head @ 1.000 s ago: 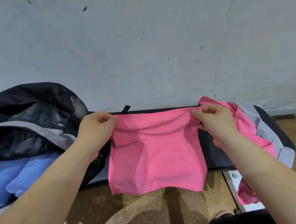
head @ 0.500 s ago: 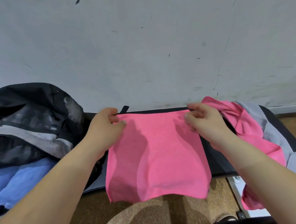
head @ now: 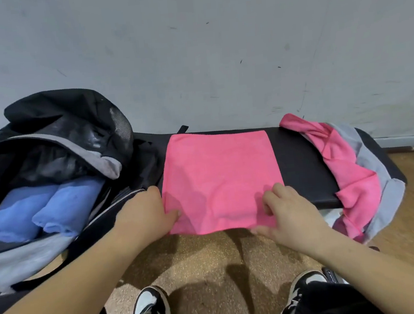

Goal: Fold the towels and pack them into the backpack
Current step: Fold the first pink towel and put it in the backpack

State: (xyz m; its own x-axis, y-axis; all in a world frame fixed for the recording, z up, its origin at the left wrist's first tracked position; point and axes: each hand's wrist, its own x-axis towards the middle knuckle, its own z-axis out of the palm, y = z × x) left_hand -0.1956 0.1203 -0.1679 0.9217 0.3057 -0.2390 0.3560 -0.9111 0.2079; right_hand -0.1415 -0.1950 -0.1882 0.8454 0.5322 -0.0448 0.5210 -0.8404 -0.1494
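Now the pink towel (head: 218, 178) lies flat on the black bench (head: 301, 162), its near edge just over the front. The hands are apart at that edge. The right hand (head: 291, 214) pinches the near right corner, and the left hand (head: 143, 214) covers the left one; I cannot tell if it grips. The first fold seems to be starting, and it calls for lifting both corners evenly. Left of the pink towel, the open backpack (head: 74, 124) holds two folded blue towels (head: 45, 209). Right of it lie unfolded towels (head: 351, 177).

I see both bare forearms stretched forward, my left hand (head: 144, 214) and right hand (head: 292, 215) palm-down, each pinching the pink towel (head: 218, 176) at its near edge
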